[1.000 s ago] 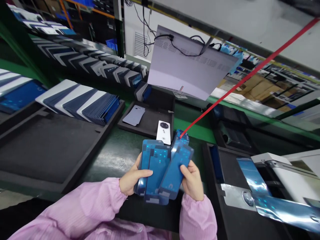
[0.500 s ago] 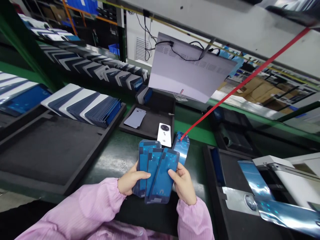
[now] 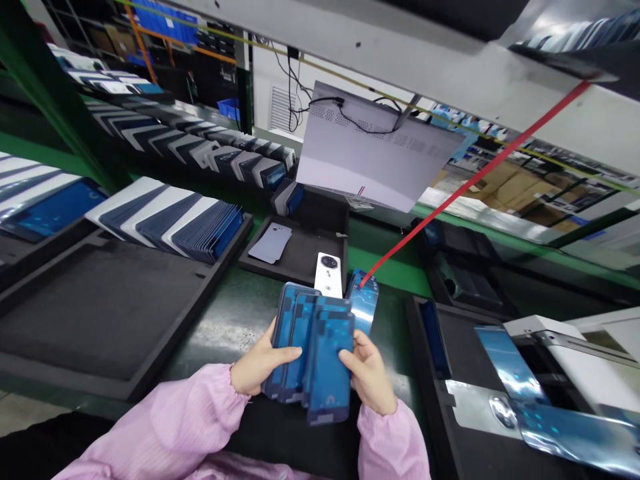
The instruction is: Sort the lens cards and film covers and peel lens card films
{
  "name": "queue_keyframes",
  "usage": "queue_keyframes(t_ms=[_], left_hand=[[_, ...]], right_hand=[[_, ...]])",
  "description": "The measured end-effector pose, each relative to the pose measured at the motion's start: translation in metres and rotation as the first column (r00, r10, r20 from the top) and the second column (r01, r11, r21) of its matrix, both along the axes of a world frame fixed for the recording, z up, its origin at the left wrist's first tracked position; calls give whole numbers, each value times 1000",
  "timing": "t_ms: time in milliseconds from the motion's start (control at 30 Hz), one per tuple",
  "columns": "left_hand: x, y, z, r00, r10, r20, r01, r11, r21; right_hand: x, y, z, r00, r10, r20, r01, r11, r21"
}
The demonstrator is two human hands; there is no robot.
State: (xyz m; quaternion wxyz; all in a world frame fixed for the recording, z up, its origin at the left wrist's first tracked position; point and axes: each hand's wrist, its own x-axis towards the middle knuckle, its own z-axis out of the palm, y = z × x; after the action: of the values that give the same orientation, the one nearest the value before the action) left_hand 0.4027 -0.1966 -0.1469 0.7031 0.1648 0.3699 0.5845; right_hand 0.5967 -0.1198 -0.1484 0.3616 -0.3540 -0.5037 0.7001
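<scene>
Both hands hold one fanned stack of blue film-covered panels above the green counter, just in front of the chest. The left hand has its grip clamped on the stack's left edge, thumb across the front. The right hand pinches the foremost panel at its right edge. The panels' long axis runs away from the person, slightly tilted, with each hand on its own side.

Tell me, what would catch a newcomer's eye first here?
Probably the fan of shiny blue sheets, held low in the middle between the left hand and the right hand. Next, the red strap slanting across the right side, and rows of leaning panels in trays at left.
</scene>
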Motion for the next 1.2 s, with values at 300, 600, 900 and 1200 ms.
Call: queue_keyframes(t_ms=[300,600,900,1200], left_hand=[[4,0,-5,997,69,-36,-69,997,19],[2,-1,-8,985,154,-79,-159,986,-54],[7,-1,-9,991,131,17,-131,991,0],[8,-2,-9,984,154,-92,-157,988,-17]], right_hand=[[-15,-6,-13,999,-24,26,23,999,38],[11,11,1,973,-193,-125,183,979,-88],[-20,-8,-15,989,-75,-126,65,995,-74],[-6,-4,-6,984,-91,-153,81,994,-73]])
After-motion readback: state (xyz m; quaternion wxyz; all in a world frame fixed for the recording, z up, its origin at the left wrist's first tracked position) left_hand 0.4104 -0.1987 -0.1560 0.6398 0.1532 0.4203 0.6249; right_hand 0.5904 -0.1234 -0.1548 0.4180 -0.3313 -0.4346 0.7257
